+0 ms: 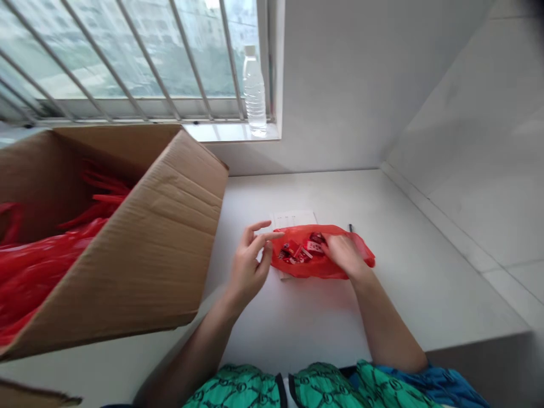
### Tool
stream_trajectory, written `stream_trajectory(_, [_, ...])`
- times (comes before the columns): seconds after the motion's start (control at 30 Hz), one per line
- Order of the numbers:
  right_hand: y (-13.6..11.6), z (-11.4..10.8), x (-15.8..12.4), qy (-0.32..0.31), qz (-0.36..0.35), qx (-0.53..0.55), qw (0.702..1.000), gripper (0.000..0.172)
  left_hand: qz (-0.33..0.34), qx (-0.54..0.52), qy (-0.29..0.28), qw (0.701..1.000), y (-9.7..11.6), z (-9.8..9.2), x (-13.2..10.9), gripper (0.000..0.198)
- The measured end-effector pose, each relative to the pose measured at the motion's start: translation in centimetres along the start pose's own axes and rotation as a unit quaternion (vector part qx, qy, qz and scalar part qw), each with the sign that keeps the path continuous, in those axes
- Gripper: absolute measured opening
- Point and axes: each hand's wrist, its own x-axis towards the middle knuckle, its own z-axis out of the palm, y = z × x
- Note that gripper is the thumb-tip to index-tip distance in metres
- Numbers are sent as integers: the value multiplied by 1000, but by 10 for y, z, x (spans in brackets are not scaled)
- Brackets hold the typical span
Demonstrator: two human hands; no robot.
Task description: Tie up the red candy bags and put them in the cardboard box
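Observation:
An open red plastic bag lies on the white counter, with several small red wrapped packets inside. My right hand reaches into the bag from the right. Its fingers are curled down beside a red-and-white packet; the fingertips are partly hidden, so what they grip does not show. At the bag's left edge hovers my left hand, fingers apart and holding nothing. White paper with printed marks sticks out from behind and under the bag.
On the left stands a large open cardboard box holding red plastic bags. A clear bottle stands on the windowsill by the barred window. Behind the bag a dark pen-like tip shows. Walls border the white counter.

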Motion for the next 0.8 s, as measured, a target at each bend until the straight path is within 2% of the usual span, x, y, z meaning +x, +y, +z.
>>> stream_trajectory(0.07, [4, 4, -3, -4, -10, -10, 1000, 22, -8, -9, -7, 1000, 2, 0, -5, 32])
stream_trajectory(0.23, [12, 20, -1, 12, -49, -33, 998, 37, -23, -13, -18, 999, 6, -2, -12, 38])
stream_trajectory(0.37, [7, 26, -1, 77, -60, -40, 994, 30, -24, -5, -9, 1000, 3, -3, -13, 39])
stream_trajectory(0.47, [-1, 18, -5, 151, -95, 1, 984, 25, -15, -12, -5, 1000, -2, -6, -11, 38])
stream_trajectory(0.57, [-12, 2, -11, 192, -172, 126, 958, 18, -8, -19, -4, 1000, -6, -9, -6, 36])
stream_trajectory(0.67, [-26, -13, -19, 233, -216, 280, 906, 11, -8, -7, 0, 1000, -8, -9, 0, 31])
stream_trajectory(0.8, [-42, -18, -30, 327, -263, 332, 845, 15, -31, 11, -21, 999, -4, -6, 4, 22])
